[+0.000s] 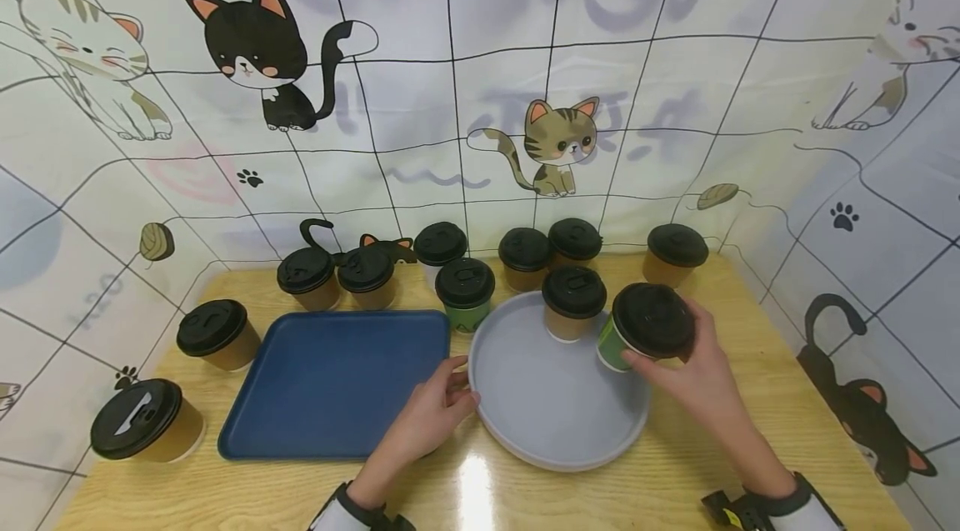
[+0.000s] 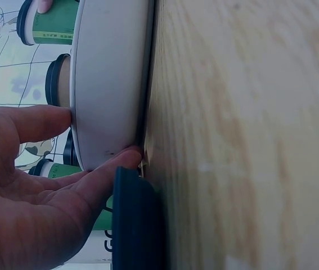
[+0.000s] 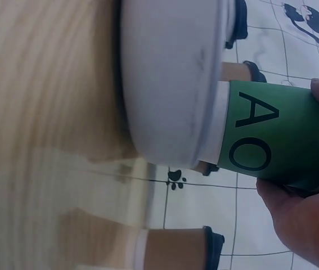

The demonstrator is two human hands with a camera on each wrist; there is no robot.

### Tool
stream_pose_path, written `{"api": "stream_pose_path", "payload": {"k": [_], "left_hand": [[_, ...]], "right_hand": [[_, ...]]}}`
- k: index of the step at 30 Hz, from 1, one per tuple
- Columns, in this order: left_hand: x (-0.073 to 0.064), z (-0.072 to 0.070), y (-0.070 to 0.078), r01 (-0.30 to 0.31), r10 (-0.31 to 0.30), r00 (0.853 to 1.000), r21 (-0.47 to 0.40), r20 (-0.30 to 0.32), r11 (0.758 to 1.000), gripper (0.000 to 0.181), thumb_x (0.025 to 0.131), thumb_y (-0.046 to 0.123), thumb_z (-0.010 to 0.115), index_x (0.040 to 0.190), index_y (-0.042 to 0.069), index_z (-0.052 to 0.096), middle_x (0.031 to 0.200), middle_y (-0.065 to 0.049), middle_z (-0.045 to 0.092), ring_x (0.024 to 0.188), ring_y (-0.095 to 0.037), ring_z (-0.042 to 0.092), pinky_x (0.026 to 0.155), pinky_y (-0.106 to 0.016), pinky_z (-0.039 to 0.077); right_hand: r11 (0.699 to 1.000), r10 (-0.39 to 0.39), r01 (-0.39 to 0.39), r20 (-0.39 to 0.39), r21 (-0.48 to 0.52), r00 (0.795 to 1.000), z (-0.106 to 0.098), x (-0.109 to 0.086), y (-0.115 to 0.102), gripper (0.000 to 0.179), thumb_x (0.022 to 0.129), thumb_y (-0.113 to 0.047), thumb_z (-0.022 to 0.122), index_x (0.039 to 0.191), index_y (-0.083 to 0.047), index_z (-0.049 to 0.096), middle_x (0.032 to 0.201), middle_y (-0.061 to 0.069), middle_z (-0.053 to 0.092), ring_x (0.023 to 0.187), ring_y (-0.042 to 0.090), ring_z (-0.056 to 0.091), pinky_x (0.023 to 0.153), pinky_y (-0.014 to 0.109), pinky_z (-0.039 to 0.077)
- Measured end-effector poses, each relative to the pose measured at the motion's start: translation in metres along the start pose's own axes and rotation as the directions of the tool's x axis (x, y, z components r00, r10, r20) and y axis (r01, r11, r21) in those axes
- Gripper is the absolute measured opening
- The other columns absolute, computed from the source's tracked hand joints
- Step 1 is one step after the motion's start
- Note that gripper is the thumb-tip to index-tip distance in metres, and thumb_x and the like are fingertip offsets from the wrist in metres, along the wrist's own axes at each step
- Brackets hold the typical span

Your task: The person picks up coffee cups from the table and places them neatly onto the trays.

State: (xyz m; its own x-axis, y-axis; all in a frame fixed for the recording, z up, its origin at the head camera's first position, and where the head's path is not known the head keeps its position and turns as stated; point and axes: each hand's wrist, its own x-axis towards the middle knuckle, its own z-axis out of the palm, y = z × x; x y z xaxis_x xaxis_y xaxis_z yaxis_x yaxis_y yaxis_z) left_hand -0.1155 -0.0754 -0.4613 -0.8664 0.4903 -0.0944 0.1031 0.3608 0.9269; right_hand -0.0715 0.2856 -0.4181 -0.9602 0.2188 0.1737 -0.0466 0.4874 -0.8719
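My right hand (image 1: 697, 364) grips a paper cup with a green sleeve (image 3: 277, 135) and a black lid, thumb on one side and fingers round the other. The cup stands at the right side of a round grey tray (image 1: 555, 423), slightly tilted in the head view; the tray's rim hides its base. My left hand (image 1: 435, 410) holds the left edge of that tray, thumb at the upper rim and a finger low on its wall (image 2: 108, 84). A brown cup with a black lid (image 1: 573, 323) stands at the tray's back.
A blue rectangular tray (image 1: 337, 385) lies left of the round one. Along the back stand several lidded cups, among them a green one (image 1: 467, 314) and a brown one (image 1: 667, 268) at the right. Two brown cups, one nearer (image 1: 176, 435), stand at the left. A cat-patterned sheet (image 1: 420, 114) surrounds the table.
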Motion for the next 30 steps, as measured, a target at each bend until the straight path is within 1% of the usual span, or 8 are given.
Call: {"api": "stream_pose_path", "payload": {"k": [6,10,13,15,20,23,26,30], "left_hand": [[0.0,0.0,-0.001,0.001,-0.001,1.0,-0.008,-0.001,1.0,0.059,0.103,0.015,0.062,0.152,-0.007,0.038,0.143,-0.031,0.055,0.122,-0.039,0.065,0.093,-0.043,0.058],[0.0,0.0,-0.001,0.0,0.0,1.0,-0.008,-0.006,1.0,0.059,0.103,0.016,0.062,0.153,-0.006,0.038,0.143,-0.031,0.055,0.122,-0.039,0.065,0.093,-0.044,0.058],[-0.001,0.0,0.0,0.003,-0.003,1.0,-0.001,-0.009,1.0,0.059,0.103,0.016,0.063,0.153,-0.005,0.039,0.144,-0.03,0.055,0.122,-0.039,0.065,0.094,-0.045,0.057],[-0.001,0.0,0.0,0.006,-0.006,1.0,0.001,-0.011,1.0,0.059,0.103,0.017,0.063,0.153,-0.004,0.039,0.146,-0.029,0.053,0.122,-0.037,0.065,0.094,-0.045,0.057],[-0.002,0.0,0.0,0.016,-0.016,1.0,0.005,-0.018,1.0,0.061,0.103,0.018,0.063,0.155,-0.001,0.038,0.15,-0.029,0.049,0.119,-0.033,0.067,0.091,-0.041,0.057],[-0.001,0.0,0.0,0.017,-0.017,1.0,0.015,-0.023,1.0,0.065,0.103,0.02,0.062,0.158,0.001,0.035,0.151,-0.028,0.048,0.119,-0.031,0.068,0.09,-0.04,0.057],[0.0,0.001,-0.001,0.017,-0.017,1.0,0.032,-0.023,0.999,0.065,0.103,0.02,0.061,0.16,0.004,0.034,0.153,-0.026,0.047,0.119,-0.029,0.068,0.09,-0.04,0.057],[0.001,0.001,-0.001,0.019,-0.018,1.0,0.042,-0.017,0.999,0.063,0.104,0.019,0.061,0.16,0.007,0.035,0.157,-0.022,0.044,0.119,-0.027,0.068,0.089,-0.04,0.057]], "right_hand": [[0.999,-0.02,0.02,0.018,-0.028,1.0,0.008,-0.001,0.004,0.107,0.078,-0.013,0.092,0.158,-0.001,0.022,0.154,0.026,0.042,0.136,0.041,0.047,0.095,0.006,0.035],[0.998,-0.024,0.027,0.05,-0.065,0.998,0.01,-0.002,0.007,0.106,0.079,-0.017,0.092,0.158,0.001,0.023,0.152,0.03,0.043,0.133,0.044,0.05,0.101,0.02,0.043],[0.996,-0.036,0.041,0.071,-0.083,0.997,0.012,-0.001,0.01,0.105,0.079,-0.017,0.091,0.156,0.003,0.024,0.149,0.032,0.044,0.127,0.046,0.054,0.096,0.016,0.044],[0.994,-0.044,0.051,0.078,-0.092,0.996,0.013,0.0,0.012,0.103,0.08,-0.017,0.091,0.156,0.004,0.025,0.147,0.033,0.045,0.123,0.046,0.057,0.088,0.007,0.038],[0.993,-0.043,0.053,0.093,-0.101,0.995,0.014,0.001,0.013,0.103,0.081,-0.02,0.091,0.156,0.004,0.024,0.148,0.032,0.045,0.125,0.046,0.056,0.089,0.007,0.037],[0.993,-0.031,0.042,0.103,-0.107,0.994,0.014,0.001,0.013,0.105,0.081,-0.022,0.091,0.157,0.003,0.023,0.15,0.032,0.043,0.128,0.047,0.054,0.094,0.014,0.042],[0.993,-0.021,0.033,0.113,-0.111,0.993,0.014,0.002,0.014,0.106,0.081,-0.022,0.091,0.158,0.003,0.021,0.151,0.032,0.043,0.131,0.047,0.053,0.102,0.034,0.047],[0.995,-0.014,0.026,0.123,-0.099,0.992,0.014,0.002,0.017,0.109,0.081,-0.022,0.091,0.159,0.002,0.019,0.152,0.032,0.042,0.133,0.048,0.051,0.105,0.06,0.043]]}}
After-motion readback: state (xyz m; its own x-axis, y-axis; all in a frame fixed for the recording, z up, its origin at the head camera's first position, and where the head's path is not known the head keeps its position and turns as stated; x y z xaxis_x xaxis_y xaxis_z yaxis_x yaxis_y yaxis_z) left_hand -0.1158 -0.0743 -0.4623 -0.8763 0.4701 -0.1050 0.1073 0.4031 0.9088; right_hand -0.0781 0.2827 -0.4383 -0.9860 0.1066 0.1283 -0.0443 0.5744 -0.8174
